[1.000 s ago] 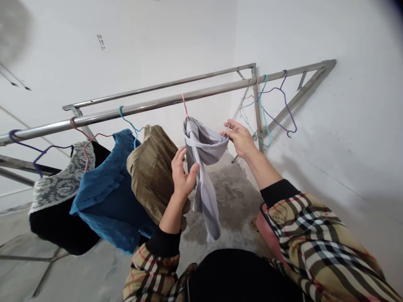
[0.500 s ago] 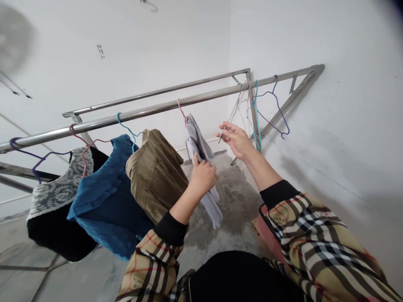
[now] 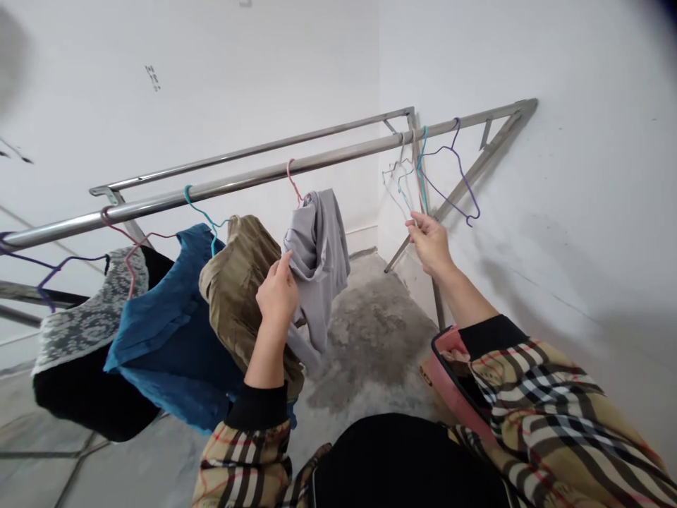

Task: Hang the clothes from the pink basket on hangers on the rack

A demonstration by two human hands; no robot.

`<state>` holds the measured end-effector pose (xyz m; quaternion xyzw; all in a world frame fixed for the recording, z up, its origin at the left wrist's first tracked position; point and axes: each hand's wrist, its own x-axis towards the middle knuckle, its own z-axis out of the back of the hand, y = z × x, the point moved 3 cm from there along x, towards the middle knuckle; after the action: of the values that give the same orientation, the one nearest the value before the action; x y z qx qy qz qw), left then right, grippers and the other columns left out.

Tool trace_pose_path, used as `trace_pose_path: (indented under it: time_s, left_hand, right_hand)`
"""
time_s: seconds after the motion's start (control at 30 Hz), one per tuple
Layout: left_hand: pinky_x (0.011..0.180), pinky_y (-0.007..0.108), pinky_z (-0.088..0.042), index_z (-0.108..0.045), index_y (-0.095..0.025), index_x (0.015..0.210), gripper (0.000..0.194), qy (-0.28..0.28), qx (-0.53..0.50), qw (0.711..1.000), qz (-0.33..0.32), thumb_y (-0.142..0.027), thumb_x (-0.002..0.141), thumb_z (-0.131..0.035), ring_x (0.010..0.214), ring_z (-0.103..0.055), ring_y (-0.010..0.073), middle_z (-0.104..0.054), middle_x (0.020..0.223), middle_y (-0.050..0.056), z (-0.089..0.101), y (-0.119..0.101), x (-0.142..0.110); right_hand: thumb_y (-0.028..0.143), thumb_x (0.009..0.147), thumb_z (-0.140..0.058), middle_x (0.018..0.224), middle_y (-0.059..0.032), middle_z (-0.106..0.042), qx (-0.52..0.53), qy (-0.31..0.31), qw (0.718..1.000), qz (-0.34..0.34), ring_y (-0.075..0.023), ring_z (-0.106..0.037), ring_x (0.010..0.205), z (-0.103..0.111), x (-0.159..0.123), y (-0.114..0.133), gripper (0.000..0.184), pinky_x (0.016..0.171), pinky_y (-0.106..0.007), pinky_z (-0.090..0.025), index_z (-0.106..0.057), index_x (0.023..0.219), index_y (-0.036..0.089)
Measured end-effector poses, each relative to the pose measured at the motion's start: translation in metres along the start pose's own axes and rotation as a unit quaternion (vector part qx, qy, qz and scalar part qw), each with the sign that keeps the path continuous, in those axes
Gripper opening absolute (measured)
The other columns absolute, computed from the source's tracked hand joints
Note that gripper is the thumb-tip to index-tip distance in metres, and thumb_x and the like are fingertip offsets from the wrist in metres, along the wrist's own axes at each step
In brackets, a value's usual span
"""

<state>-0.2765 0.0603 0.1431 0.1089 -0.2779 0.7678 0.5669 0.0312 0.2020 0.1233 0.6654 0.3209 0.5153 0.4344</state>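
The left hand [image 3: 275,296] grips the grey garment [image 3: 320,254] on its pink hanger [image 3: 292,180], which looks to need straightening; the right hand [image 3: 431,243] floats half-open nearby.

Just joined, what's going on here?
One person, working bare-handed. Their left hand is on a grey garment hanging from a pink wire hanger on a stainless steel drying rail. Their right hand is raised just below a teal wire hanger and a purple wire hanger, both bare. A blue top and an olive garment hang alongside.
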Motion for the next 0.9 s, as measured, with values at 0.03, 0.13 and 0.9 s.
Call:
trace_pose_path:
  time_s: [0.03, 0.13, 0.9]
  left_hand:
    - [0.084, 0.039, -0.051, -0.048, -0.032, 0.142, 0.048, 0.020, -0.006, 1.000, -0.003, -0.024, 0.096, -0.037, 0.098, -0.068, 0.0270, -0.066, 0.128, 0.007, 0.005, 0.004, 0.001]
    - [0.084, 0.037, -0.051, -0.056, -0.033, 0.136, 0.045, 0.050, -0.008, 0.999, -0.011, -0.026, 0.095, -0.039, 0.097, -0.069, 0.0270, -0.073, 0.112, 0.007, 0.020, 0.010, 0.004]
    - [0.097, 0.046, -0.049, -0.062, -0.022, 0.117, 0.034, -0.344, -0.186, 0.903, -0.176, -0.014, 0.083, -0.062, 0.113, -0.061, 0.0262, -0.065, 0.118, 0.013, 0.036, 0.028, -0.097]
  right_hand:
    - [0.028, 0.075, -0.059, 0.098, -0.0078, -0.070, -0.016, -0.014, 1.000, 0.009, -0.0149, -0.062, 0.074, 0.006, 0.003, -0.002, 0.043, 0.070, -0.033, -0.054, -0.066, 0.115, 0.015]
    - [0.026, 0.076, -0.058, 0.102, -0.0101, -0.071, -0.065, -0.061, 0.995, 0.048, -0.0203, -0.066, 0.092, 0.024, 0.013, -0.003, 0.038, 0.090, -0.041, -0.053, -0.068, 0.110, 0.014]
    - [0.029, 0.077, -0.062, 0.131, -0.0099, -0.057, -0.131, 0.004, 0.987, 0.098, -0.0246, -0.055, 0.118, 0.042, -0.009, 0.003, 0.041, 0.102, -0.047, -0.045, -0.064, 0.117, 0.023]
